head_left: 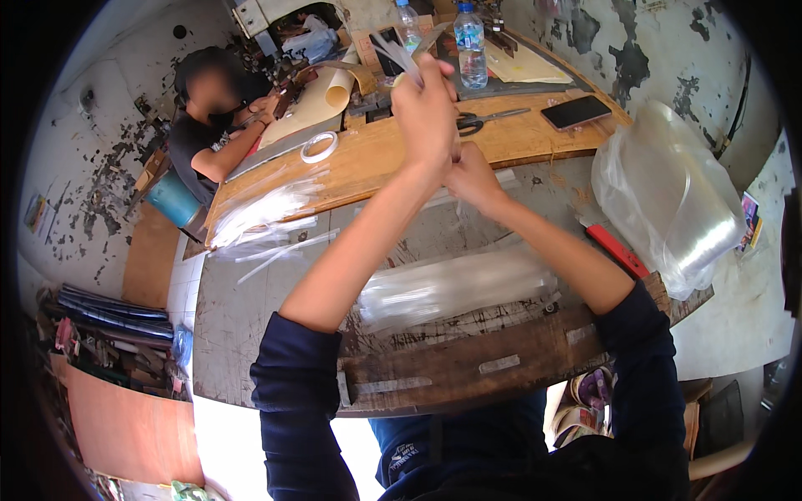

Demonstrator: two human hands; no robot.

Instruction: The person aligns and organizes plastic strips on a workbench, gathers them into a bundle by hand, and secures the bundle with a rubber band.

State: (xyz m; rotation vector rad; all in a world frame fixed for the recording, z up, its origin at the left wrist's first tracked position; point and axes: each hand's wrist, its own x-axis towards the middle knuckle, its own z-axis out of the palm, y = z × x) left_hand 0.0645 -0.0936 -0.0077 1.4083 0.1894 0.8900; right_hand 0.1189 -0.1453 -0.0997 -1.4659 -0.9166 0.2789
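My left hand point(424, 113) is raised over the table, its fingers closed around a thin bundle of translucent plastic strips point(394, 55) that stick out above the fist. Just below it, my right hand point(474, 179) is closed close to the left wrist. Whatever its fingers pinch is hidden. Beneath my forearms lies a wide bundle of clear plastic strips point(455, 288) on the worn grey tabletop point(242, 334). More loose strips point(267, 204) are heaped at the left, partly on a raised wooden board point(368, 175).
Beyond my hands lie black scissors point(476, 123), a tape roll point(319, 148), a phone point(575, 113) and a water bottle point(470, 50). At right are a red box cutter point(616, 249) and a bagged clear plastic roll point(668, 200). Another person point(209, 117) sits across at left.
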